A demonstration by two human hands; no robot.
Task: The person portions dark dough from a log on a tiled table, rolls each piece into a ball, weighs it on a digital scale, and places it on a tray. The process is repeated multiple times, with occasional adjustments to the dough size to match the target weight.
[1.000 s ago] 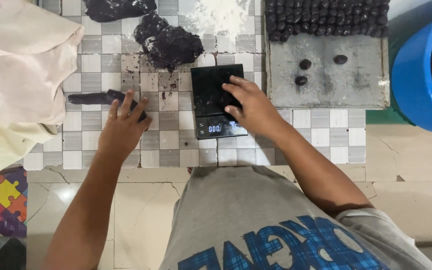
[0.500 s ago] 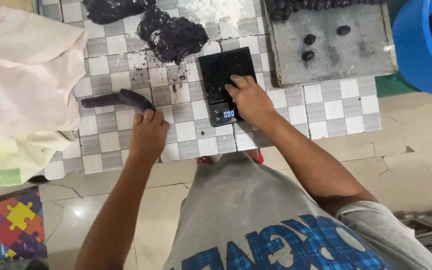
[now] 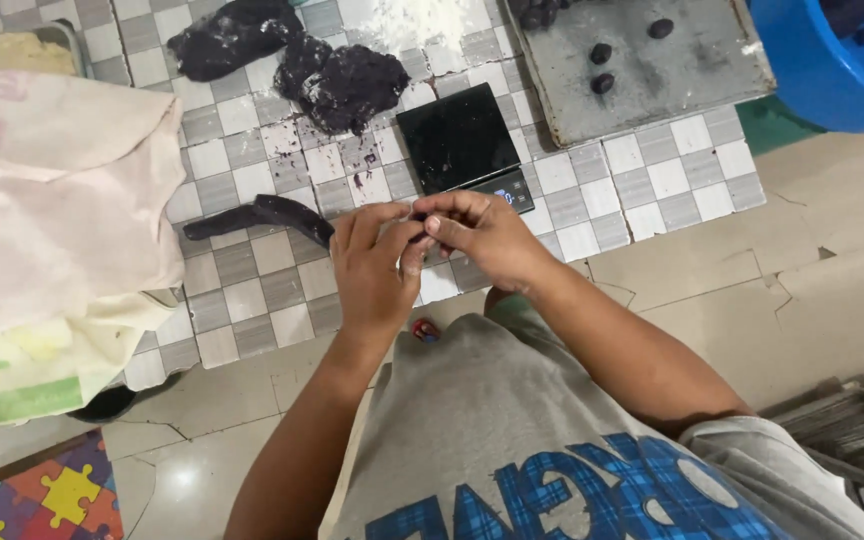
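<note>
Grip: both hands meet just below the scale, fingers pinched together around a small piece of dark dough [image 3: 418, 215] that barely shows between the fingertips.
Left hand [image 3: 372, 268]: fingers curled in, thumb and forefinger closed against the right hand's fingertips; how much of the piece it holds cannot be told.
Right hand [image 3: 479, 235]: fingers bent and pressed shut on the same small piece, knuckles just in front of the scale's display.
Kitchen scale [image 3: 460, 140]: black, flat, bare on top, lying on the worktop just beyond the hands.
Worktop [image 3: 652, 190]: grey and white checked tiles, smeared dark near the dough.
Dough roll [image 3: 257, 217]: a dark, bent strip lying on the tiles just left of the left hand.
Dough heaps [image 3: 342, 85]: two dark lumps at the far side, beside a dusting of white flour [image 3: 407, 20].
Tray [image 3: 692, 75]: grey, flat, right of the scale, carrying small dark dough balls [image 3: 602, 54].
Blue tub [image 3: 832, 60]: at the far right corner.
Cloth [image 3: 52, 210]: pale, folded, covering the left end.
</note>
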